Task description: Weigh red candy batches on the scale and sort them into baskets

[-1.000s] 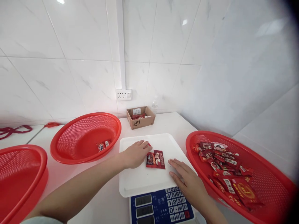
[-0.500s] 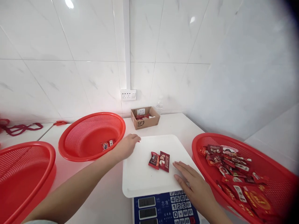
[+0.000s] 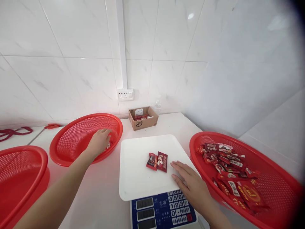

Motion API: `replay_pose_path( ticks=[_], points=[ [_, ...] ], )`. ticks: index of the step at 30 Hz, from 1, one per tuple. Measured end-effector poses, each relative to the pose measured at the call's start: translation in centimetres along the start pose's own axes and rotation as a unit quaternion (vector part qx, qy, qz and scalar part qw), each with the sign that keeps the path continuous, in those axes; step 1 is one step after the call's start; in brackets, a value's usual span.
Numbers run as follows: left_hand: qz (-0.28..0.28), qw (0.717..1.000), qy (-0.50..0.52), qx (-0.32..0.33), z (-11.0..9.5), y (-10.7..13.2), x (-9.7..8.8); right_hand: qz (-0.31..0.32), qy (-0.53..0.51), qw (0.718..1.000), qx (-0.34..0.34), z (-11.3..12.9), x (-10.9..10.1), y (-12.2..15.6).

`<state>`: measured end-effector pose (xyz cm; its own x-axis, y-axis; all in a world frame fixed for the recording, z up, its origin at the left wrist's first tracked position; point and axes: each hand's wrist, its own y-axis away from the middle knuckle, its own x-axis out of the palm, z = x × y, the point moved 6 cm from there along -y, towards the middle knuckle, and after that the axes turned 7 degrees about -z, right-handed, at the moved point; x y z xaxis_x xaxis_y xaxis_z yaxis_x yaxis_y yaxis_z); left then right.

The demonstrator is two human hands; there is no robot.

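My left hand (image 3: 99, 142) is inside the rim of the middle red basket (image 3: 71, 127), its fingers curled downward. Part of a small wrapped packet (image 3: 109, 145) shows just below the fingers; what the fingertips hold, if anything, is hidden. On the white pan (image 3: 135, 181) of a weighing scale lie two packets side by side: a smaller red and black one (image 3: 152, 161) and a dark red one (image 3: 162, 162). My right hand (image 3: 190, 183) rests at the pan's right edge, fingers stretched out, just right of the dark red packet and holding nothing.
A red basket (image 3: 219, 135) with many red snack packets stands at the right. Another red basket (image 3: 23, 149) is at the left. Behind the scale's keypad (image 3: 178, 206) and pan sit an SF cardboard box (image 3: 144, 123) and a clear bottle (image 3: 158, 106). Red ribbon (image 3: 16, 133) lies far left.
My left hand has moved left from the pan's far left corner into the middle basket. My right hand stays by the pan's right edge. The view has shifted slightly.
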<state>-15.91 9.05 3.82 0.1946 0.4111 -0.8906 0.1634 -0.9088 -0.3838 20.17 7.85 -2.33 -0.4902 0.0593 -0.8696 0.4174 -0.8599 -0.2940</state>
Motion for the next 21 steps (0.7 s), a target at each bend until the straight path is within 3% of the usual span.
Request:
replay_pose_path(
  ticks=[5,11,15,21],
  points=[
    [0.046,0.989,0.071,0.123,-6.7,1.5,1.8,-0.008,-0.001,1.0,0.0,0.1,-0.1,0.0],
    [0.145,0.938,0.155,0.273,-15.3,4.4,3.4,-0.001,0.0,1.0,0.003,0.1,-0.1,0.1],
    [0.187,0.918,0.149,0.318,-17.3,5.2,4.2,-0.012,-0.001,1.0,-0.002,0.2,-0.2,0.0],
    [0.214,0.923,0.126,0.295,-16.6,5.7,4.5,-0.008,-0.002,1.0,-0.009,0.5,-0.4,-0.1]
  ],
)
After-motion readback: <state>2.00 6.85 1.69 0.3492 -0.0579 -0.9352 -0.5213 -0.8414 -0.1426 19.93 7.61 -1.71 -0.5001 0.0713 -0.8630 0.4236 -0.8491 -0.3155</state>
